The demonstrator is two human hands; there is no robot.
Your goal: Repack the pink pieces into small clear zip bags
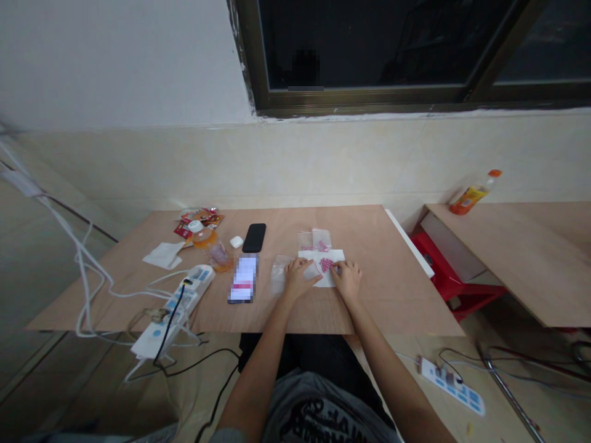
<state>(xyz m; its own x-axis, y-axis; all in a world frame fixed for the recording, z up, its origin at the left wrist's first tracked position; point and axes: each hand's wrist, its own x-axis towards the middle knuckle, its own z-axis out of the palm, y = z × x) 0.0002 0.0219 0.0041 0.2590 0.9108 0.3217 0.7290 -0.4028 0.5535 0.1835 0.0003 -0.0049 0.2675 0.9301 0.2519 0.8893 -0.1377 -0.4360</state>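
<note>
A white sheet [322, 268] lies on the plywood table [369, 301], with pink dotted pieces [326, 264] on it. My left hand [299, 278] is at the sheet's left side, its fingers over a small clear plastic bag [312, 269]. My right hand [346, 278] rests at the sheet's right edge, its fingertips beside the pink pieces. Another clear bag [279, 274] lies left of my left hand. Further bags holding pink pieces [314, 240] lie just beyond the sheet.
A black phone [254, 237] and a blurred screen device [242, 280] lie left of the hands. Beyond them are a white power strip [184, 298] with cables, a tissue [161, 255], a glass [218, 256] and snack packets [198, 223]. A red stool [452, 271] stands right of the table.
</note>
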